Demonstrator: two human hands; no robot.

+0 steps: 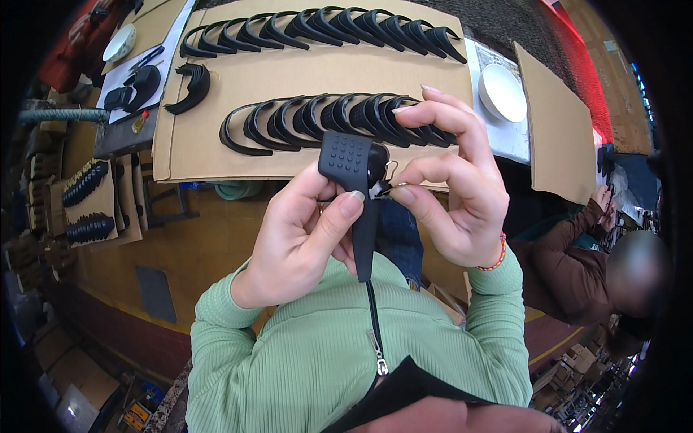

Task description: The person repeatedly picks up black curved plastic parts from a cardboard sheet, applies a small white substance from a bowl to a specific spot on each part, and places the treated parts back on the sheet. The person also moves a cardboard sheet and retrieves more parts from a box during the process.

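Observation:
My left hand (292, 242) is closed round a black rubber piece (346, 153) with raised dots on its broad upper end and a long tapering tail pointing down toward me. At its right side, my right hand (465, 195) pinches a small black-and-silver part (378, 190) between thumb and index finger, touching or nearly touching the rubber piece. A thin bent wire (392, 167) shows just above that pinch. The other right fingers are raised and spread. Both hands are held above my lap, in front of the cardboard sheet (195, 155).
Two rows of curved black pieces, a far row (303, 29) and a near row (310, 119), lie on the cardboard. White bowls stand at right (503, 94) and far left (119, 43). A utility knife (146, 60) lies at left. A person in a brown sleeve (563, 252) sits at right.

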